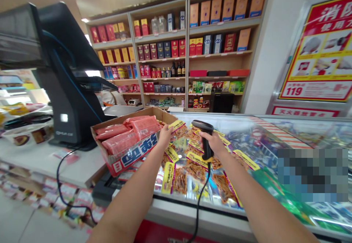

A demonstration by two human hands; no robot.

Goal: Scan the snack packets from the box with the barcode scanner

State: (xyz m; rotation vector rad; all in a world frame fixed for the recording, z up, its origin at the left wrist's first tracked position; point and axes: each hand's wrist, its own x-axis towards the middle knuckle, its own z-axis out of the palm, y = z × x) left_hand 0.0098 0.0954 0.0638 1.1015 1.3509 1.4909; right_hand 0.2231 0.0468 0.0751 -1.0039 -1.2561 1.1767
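Note:
My right hand (211, 142) is wrapped round the handle of a black barcode scanner (202, 126), whose cord hangs down toward me. Held at its edge by my left hand (165, 135) is a snack packet (179, 129) with a yellow header. Several similar packets lie scattered on the glass counter below both hands, among them one snack packet (176, 178) near the front edge. Close by my left forearm stands an open cardboard box (137, 151) filled with pink-wrapped packs (121, 140).
A black point-of-sale terminal (68, 89) rises at the left on a white counter (82, 167). The glass counter (233, 117) stretches rightward. Shelves of boxed goods (162, 52) line the back wall, and a red poster (319, 52) hangs at the right.

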